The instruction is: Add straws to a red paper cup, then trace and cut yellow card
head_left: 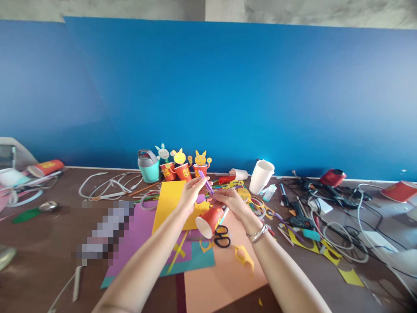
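My left hand (191,191) pinches a thin purple strip (206,180) that slants upward above the paper sheets. At its lower end the closed fingers of my right hand (230,202) meet the strip; whether it is paper or a straw I cannot tell. A red paper cup (211,219) lies on its side just below my hands, mouth toward me. Beside it are black-handled scissors (222,238), their blades partly hidden. Under these lie a yellow sheet (167,204), a purple sheet (140,230) and an orange sheet (221,278).
Behind stand red cups with paper animal heads, one with a yellow cat face (200,158), beside a teal canister (149,167). White cups (261,176) and a glue bottle (269,192) stand to the right. Cables (345,243), a glue gun (298,215) and yellow scraps (351,276) spread rightward.
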Motion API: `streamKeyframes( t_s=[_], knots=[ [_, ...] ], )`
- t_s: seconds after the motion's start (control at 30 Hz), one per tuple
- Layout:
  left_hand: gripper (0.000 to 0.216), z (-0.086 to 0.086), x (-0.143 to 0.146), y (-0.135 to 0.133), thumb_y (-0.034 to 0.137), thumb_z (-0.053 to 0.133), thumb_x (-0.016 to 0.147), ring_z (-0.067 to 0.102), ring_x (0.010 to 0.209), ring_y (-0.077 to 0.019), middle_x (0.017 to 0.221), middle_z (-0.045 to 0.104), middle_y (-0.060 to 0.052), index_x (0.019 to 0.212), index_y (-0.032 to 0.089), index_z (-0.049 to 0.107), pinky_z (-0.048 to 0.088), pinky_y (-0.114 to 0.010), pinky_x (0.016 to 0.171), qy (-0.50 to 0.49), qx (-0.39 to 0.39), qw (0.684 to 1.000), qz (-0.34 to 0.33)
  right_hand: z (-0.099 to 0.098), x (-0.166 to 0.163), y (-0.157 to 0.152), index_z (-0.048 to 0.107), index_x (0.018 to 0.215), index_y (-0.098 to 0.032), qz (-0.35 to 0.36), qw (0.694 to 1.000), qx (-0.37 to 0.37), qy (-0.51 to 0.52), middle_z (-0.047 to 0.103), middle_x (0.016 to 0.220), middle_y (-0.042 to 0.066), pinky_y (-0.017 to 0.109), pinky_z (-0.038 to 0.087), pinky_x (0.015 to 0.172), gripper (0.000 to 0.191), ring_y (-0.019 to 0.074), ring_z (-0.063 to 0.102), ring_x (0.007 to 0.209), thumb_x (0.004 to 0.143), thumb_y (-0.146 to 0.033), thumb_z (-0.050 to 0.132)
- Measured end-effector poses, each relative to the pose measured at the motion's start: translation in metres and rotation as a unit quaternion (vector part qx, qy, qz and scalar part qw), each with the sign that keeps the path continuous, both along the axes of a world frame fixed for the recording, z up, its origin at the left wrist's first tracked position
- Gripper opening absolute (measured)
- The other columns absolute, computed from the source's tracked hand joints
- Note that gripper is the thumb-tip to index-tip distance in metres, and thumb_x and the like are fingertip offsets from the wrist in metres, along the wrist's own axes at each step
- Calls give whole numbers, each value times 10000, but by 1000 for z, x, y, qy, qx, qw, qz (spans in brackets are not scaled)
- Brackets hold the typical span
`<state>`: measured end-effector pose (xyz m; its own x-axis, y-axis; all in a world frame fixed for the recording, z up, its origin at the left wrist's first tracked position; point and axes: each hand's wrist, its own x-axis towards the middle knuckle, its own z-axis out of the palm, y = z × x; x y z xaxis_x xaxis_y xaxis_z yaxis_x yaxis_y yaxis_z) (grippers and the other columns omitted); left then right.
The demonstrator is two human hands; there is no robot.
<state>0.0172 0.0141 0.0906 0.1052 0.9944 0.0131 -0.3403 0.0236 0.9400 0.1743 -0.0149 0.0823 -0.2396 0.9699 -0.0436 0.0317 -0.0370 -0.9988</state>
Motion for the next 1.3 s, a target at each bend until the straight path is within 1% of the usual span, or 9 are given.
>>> streamKeyframes(
  t_s=[0.07,0.2,0.4,0.57,0.7,0.87,1.03,1.17,1.3],
  knots=[
    [474,-1,0,1,481,792,612,694,697,-188,792,744,-105,897,110,713,532,-286,675,1,-3,1000,11,0,1,0,727,712,-144,4,1000,-1,-3,714,725,72,257,434,565,324,123,581,565,734,-462,673],
    [454,-1,-2,2,471,796,606,703,703,-190,799,746,-105,876,118,702,529,-261,634,-2,-11,999,34,1,4,0,740,750,-147,8,1000,-1,-8,721,758,78,257,438,568,324,130,594,585,736,-465,677],
    [411,3,-1,0,445,817,575,705,677,-188,757,742,-88,786,127,664,531,-244,606,-8,-17,999,42,3,5,1,739,798,-145,10,1000,-4,-12,721,771,86,257,428,554,336,136,600,589,748,-469,667],
    [403,3,-1,-1,451,813,580,708,687,-198,764,740,-87,765,132,652,536,-260,615,-3,-15,999,41,2,3,2,727,857,-148,5,1000,5,-7,716,758,63,237,411,534,309,120,578,582,726,-427,701],
    [403,2,0,-1,452,819,571,704,690,-197,765,740,-86,755,132,656,536,-270,634,-4,-19,999,32,0,2,2,721,820,-132,-6,1000,9,0,716,737,67,230,398,518,305,106,555,549,721,-420,702],
    [413,2,0,0,438,837,544,685,648,-165,744,739,-81,760,125,677,534,-264,656,-13,-34,999,21,2,2,1,713,768,-132,-26,1000,0,9,713,720,68,225,379,506,287,107,559,548,697,-409,716],
    [400,3,0,-1,437,841,540,668,614,-145,738,740,-76,732,123,687,530,-254,654,-16,-31,999,12,2,1,1,714,772,-132,-26,1000,-6,15,718,729,74,232,384,511,313,119,574,559,689,-434,717],
    [388,3,-1,-1,434,847,532,670,611,-151,719,737,-71,707,122,696,532,-257,658,-15,-26,1000,8,2,0,0,714,746,-139,-21,1000,-3,15,720,726,72,234,390,515,320,115,573,549,692,-454,714],
    [375,2,-3,1,443,830,564,679,628,-169,695,730,-68,716,122,708,534,-264,660,-1,-18,1000,8,4,0,-1,715,746,-147,-24,1000,-1,15,721,723,69,234,395,511,318,114,574,541,697,-462,709]
  ],
)
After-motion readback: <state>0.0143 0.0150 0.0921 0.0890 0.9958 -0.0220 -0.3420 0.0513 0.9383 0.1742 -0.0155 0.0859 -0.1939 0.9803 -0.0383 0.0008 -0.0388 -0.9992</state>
